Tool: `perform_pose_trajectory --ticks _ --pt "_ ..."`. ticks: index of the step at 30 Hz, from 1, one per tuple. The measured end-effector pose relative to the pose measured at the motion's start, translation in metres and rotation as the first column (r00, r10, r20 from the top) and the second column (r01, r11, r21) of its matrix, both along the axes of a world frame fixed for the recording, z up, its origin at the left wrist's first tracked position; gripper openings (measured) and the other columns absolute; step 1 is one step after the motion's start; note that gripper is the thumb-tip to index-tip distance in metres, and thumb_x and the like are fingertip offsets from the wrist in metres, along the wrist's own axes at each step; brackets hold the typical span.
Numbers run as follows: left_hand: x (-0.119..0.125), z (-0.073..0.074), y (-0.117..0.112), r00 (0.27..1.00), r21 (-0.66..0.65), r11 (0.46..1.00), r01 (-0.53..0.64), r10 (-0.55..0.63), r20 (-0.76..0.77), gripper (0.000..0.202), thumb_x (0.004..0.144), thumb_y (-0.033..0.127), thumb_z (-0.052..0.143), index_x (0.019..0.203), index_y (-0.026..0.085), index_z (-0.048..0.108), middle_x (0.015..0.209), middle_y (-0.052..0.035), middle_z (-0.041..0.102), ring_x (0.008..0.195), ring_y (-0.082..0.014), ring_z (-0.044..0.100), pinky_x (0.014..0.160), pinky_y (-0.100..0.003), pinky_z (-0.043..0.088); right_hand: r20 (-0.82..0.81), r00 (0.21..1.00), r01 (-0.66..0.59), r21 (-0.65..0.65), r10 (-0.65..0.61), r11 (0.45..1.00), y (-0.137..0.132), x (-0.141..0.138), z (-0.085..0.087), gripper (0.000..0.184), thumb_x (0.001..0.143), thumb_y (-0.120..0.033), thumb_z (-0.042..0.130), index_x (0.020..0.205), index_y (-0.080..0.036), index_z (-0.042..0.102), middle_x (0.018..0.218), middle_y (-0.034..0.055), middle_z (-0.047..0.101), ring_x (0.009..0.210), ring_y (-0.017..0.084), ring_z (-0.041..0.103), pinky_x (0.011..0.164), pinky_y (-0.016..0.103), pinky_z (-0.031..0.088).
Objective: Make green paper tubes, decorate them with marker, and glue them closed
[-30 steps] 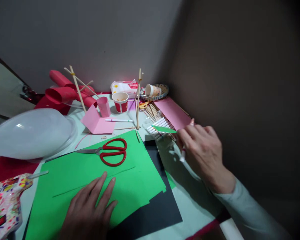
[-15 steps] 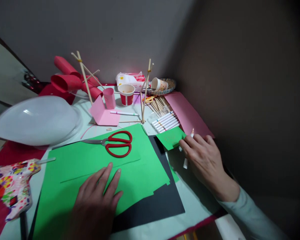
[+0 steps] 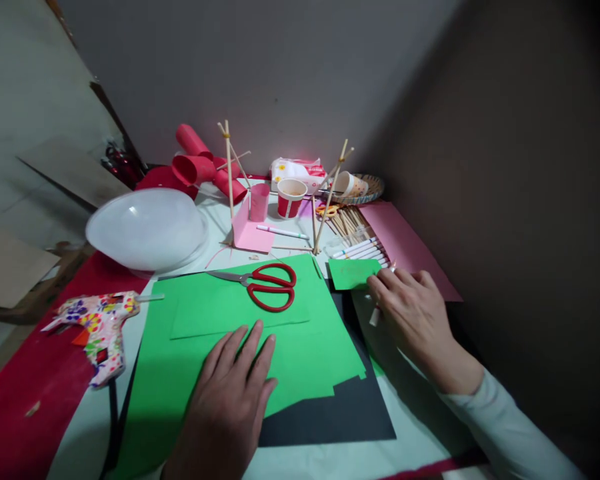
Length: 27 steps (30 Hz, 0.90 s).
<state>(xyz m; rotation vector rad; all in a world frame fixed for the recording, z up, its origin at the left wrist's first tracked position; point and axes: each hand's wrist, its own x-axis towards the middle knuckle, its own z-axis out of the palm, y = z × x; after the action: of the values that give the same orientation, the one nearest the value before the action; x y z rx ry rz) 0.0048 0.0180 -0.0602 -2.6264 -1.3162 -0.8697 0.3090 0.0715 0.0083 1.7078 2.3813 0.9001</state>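
Observation:
My left hand lies flat, fingers stretched, on a large green paper sheet in the middle of the table. Red-handled scissors rest on the same sheet, just beyond my fingertips. My right hand is curled around a white marker and its fingertips touch the right edge of a small green paper piece, which lies flat beside the big sheet. A black sheet lies under the green one.
A patterned glue gun lies at the left. A clear plastic dome stands behind it. At the back are red paper tubes, stick frames, a red cup, white markers and pink paper.
My right hand has brought the small green piece down from above the markers and laid it flat on the table. The view has swung to the left. My left hand stays flat on the sheet.

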Motion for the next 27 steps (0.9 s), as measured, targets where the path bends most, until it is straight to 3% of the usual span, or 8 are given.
perform_pose_trajectory --ticks 4,9,16,19,24,27 --pt "-0.001 0.004 0.001 0.999 0.041 0.999 0.035 -0.034 -0.007 0.035 0.099 0.016 0.056 0.133 0.010 0.065 0.138 -0.0078 0.071 0.128 -0.0341 0.059 0.103 -0.051 0.052 -0.013 1.000 0.004 -0.035 -0.005 0.999 0.000 0.000 -0.001 0.017 0.092 -0.004 0.059 0.086 -0.018 0.067 0.081 0.0072 0.067 0.077 0.028 0.058 0.071 0.038 0.028" --pt "-0.014 0.001 0.005 0.986 0.082 0.988 0.133 -0.123 -0.116 0.041 0.094 0.011 0.064 0.135 0.008 0.063 0.137 -0.0091 0.071 0.127 -0.0316 0.063 0.100 -0.049 0.058 -0.052 0.999 -0.010 -0.014 0.009 1.000 -0.004 -0.005 0.008 0.016 0.093 -0.006 0.059 0.091 -0.018 0.068 0.085 0.0081 0.068 0.078 0.029 0.059 0.072 0.039 0.031" --pt "-0.011 0.003 0.002 0.992 0.074 0.989 0.125 -0.125 0.002 0.041 0.091 -0.003 0.055 0.129 0.006 0.065 0.125 -0.0121 0.076 0.119 -0.0285 0.070 0.098 -0.048 0.063 -0.150 0.970 -0.180 0.072 0.189 0.981 0.013 -0.037 0.016 0.016 0.100 -0.016 0.054 0.097 -0.015 0.070 0.085 0.0092 0.068 0.076 0.027 0.058 0.071 0.038 0.034" --pt "-0.009 0.008 0.000 0.995 0.065 0.993 0.103 -0.103 -0.006 0.038 0.093 -0.001 0.049 0.125 0.008 0.067 0.124 -0.0106 0.077 0.119 -0.0280 0.072 0.098 -0.048 0.064 -0.201 0.964 -0.180 -0.023 0.172 0.983 0.025 -0.052 0.019 0.022 0.103 -0.014 0.048 0.099 -0.015 0.070 0.087 0.0088 0.068 0.077 0.026 0.061 0.071 0.037 0.036" --pt "-0.008 0.009 0.001 0.991 0.071 0.993 0.093 -0.085 -0.105 0.041 0.098 0.005 0.040 0.127 0.012 0.068 0.129 -0.0074 0.076 0.120 -0.0253 0.072 0.096 -0.044 0.065 -0.350 0.937 -0.116 -0.327 -0.006 0.938 0.051 -0.079 0.029 0.045 0.094 0.005 0.043 0.130 -0.014 0.063 0.115 0.0105 0.069 0.077 0.019 0.068 0.064 0.033 0.036" --pt "-0.008 0.010 0.003 0.985 0.077 0.992 0.102 -0.090 -0.145 0.045 0.097 0.005 0.037 0.129 0.012 0.066 0.131 -0.0064 0.075 0.121 -0.0235 0.072 0.097 -0.041 0.064 -0.348 0.937 -0.152 -0.347 0.023 0.925 0.073 -0.097 0.033 0.038 0.097 0.001 0.043 0.122 -0.014 0.066 0.114 0.0112 0.071 0.084 0.022 0.070 0.065 0.034 0.035"
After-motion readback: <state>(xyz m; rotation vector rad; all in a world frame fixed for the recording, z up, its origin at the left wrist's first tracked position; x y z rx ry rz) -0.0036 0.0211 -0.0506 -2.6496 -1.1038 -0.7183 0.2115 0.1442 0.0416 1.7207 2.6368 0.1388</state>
